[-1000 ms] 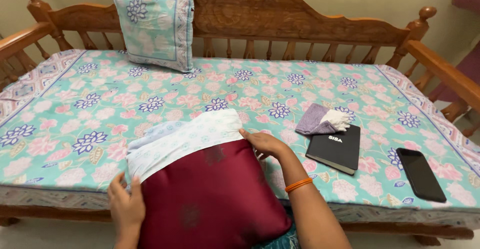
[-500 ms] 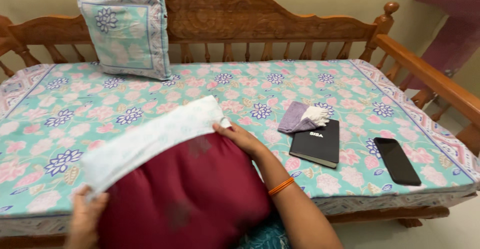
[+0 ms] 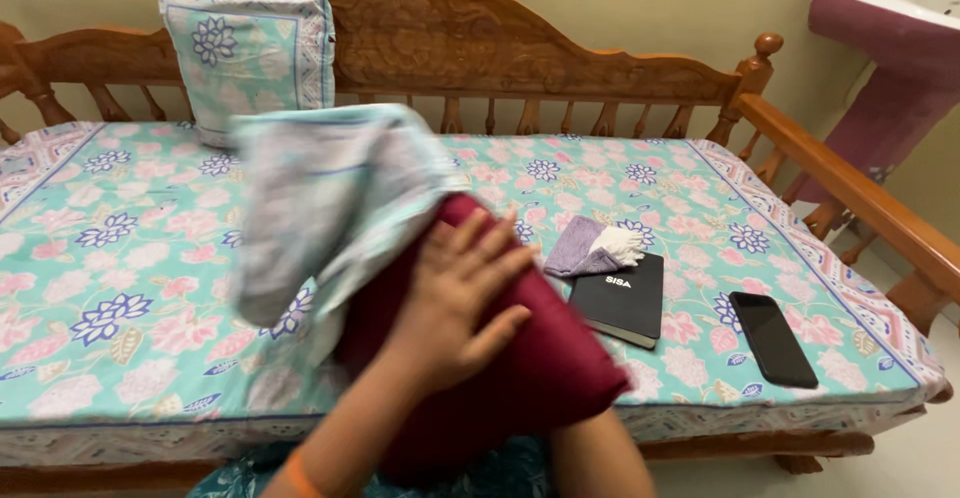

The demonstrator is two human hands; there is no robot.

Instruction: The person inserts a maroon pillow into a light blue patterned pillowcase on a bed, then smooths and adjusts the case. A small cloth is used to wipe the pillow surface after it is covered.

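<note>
A maroon pillow point(image 3: 540, 368) is lifted above the front edge of the daybed, tilted. A loose floral cover point(image 3: 320, 198), blurred by motion, hangs over its upper left end. My left hand point(image 3: 455, 303) lies on the pillow's face with fingers spread, holding it; an orange bangle point(image 3: 296, 474) sits on that wrist. My right forearm point(image 3: 600, 458) rises at the bottom right and goes under the pillow, so that hand is hidden.
A wooden daybed point(image 3: 850, 183) carries a floral mattress point(image 3: 110, 248). A matching cushion point(image 3: 250, 48) leans on the backrest. On the right lie a black book point(image 3: 625, 298) with a purple cloth point(image 3: 590, 248) and a black phone point(image 3: 772, 338). A maroon basin pedestal point(image 3: 890, 78) stands far right.
The pillow has been raised off the mattress and swung upward. The floral cover now flaps over its top. My left hand moved from the pillow's lower left edge onto its face.
</note>
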